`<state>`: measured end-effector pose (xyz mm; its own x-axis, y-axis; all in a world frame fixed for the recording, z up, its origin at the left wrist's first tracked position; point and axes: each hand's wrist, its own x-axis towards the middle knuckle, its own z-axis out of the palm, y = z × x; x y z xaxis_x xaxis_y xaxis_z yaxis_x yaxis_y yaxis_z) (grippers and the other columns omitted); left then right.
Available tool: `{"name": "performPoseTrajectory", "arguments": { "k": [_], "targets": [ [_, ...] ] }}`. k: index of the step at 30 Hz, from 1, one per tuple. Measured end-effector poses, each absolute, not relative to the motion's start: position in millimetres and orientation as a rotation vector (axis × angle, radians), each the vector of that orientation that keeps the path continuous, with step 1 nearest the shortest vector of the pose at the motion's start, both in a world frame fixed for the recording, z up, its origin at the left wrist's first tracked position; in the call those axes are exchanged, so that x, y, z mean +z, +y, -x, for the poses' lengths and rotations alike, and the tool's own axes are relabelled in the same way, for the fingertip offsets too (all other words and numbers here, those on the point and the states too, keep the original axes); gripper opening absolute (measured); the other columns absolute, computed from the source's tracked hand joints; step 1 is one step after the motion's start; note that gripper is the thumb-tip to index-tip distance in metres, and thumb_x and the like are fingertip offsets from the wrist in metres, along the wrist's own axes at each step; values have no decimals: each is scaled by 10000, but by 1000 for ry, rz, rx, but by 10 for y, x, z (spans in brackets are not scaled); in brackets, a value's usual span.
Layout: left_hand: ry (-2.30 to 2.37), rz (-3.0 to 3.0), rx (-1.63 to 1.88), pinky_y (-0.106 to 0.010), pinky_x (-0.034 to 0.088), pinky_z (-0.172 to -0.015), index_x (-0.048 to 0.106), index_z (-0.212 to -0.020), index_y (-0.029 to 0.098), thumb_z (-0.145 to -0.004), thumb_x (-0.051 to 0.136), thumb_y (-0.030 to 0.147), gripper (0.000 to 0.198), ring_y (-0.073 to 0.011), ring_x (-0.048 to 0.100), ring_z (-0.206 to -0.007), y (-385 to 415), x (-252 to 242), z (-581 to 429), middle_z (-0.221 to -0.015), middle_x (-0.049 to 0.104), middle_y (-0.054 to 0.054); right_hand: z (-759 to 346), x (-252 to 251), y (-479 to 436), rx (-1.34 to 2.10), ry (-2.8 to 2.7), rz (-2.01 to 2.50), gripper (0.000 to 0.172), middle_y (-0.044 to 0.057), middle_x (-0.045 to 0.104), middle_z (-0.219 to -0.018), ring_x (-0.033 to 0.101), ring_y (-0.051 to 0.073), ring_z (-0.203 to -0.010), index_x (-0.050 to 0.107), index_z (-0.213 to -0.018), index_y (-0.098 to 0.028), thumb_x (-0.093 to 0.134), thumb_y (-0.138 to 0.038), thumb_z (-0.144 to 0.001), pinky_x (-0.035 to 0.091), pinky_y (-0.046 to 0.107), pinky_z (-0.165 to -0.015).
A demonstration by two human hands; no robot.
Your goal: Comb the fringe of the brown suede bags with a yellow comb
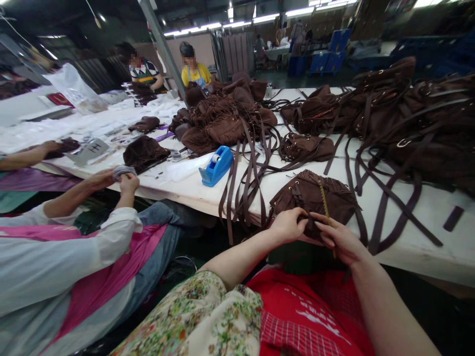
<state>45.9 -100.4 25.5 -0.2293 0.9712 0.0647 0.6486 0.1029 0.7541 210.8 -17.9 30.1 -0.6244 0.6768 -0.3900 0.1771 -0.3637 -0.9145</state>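
A brown fringed bag [315, 193] with metal eyelets lies at the front edge of the white table, close to both hands. My left hand [291, 225] is pinched at the bag's near side, on a dark strap or cord too small to make out clearly. Beside it, my right hand [339, 240] has its fingers closed around a thin yellow strip [324, 200], which looks like a measuring tape and stretches up over the bag. The lower part of the bag is hidden behind the hands.
A blue tape dispenser [217, 166] stands left of the bag, near long hanging brown straps [247, 183]. Piles of brown bags [230, 116] lie behind, with more at the right. A co-worker's hands [128, 180] are at the left edge of the table [185, 195].
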Motion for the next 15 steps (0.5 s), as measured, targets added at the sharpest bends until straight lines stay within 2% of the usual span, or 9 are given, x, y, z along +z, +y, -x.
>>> {"name": "performPoseTrajectory", "arguments": {
  "k": [4,8,9,11,13,15],
  "targets": [
    [2000,-1603,1025,-320,511,-912,657,-993,220,-865,559,295,177,-194,651,-961,-1052,248,-194,-1010,702,-31,-2104,273,-186,2082,-1450,1108,528,-114,332,-406,235,33,-381,668,-1135,-119,778,-403,-704,167,202,-422],
    [2334,-1549,1263,-418,389,-1078,672,-948,195,-861,559,263,158,-257,539,-1187,-1110,356,21,-1211,621,-112,-2172,296,-169,2148,-1388,1041,443,-113,288,-420,183,40,-393,695,-1112,-140,753,-361,-732,146,214,-415],
    [2293,-1537,1318,-419,373,-1090,672,-954,194,-883,532,304,192,-255,528,-1200,-1104,388,19,-1216,617,-116,-2190,307,-158,2172,-1369,1029,420,-113,274,-422,172,43,-396,701,-1103,-151,744,-354,-737,145,216,-414],
    [1998,-1453,1267,-393,423,-1039,675,-923,187,-931,432,439,350,-236,589,-1103,-1032,431,-43,-1093,666,-109,-2220,340,-134,2223,-1329,1006,374,-114,241,-417,149,49,-401,712,-1082,-169,719,-345,-751,153,217,-414],
    [1598,-1198,1017,-388,496,-923,668,-832,160,-943,281,582,583,-227,655,-921,-870,431,-142,-896,695,-112,-2240,396,-113,2268,-1300,987,343,-116,209,-412,120,57,-405,718,-1073,-183,684,-341,-771,165,219,-415],
    [1204,-885,735,-403,525,-836,660,-794,124,-925,136,661,762,-234,673,-813,-650,387,-231,-797,692,-134,-2250,471,-102,2303,-1281,975,335,-117,178,-418,83,62,-415,721,-1077,-190,645,-340,-787,168,219,-411]
  ]
}}
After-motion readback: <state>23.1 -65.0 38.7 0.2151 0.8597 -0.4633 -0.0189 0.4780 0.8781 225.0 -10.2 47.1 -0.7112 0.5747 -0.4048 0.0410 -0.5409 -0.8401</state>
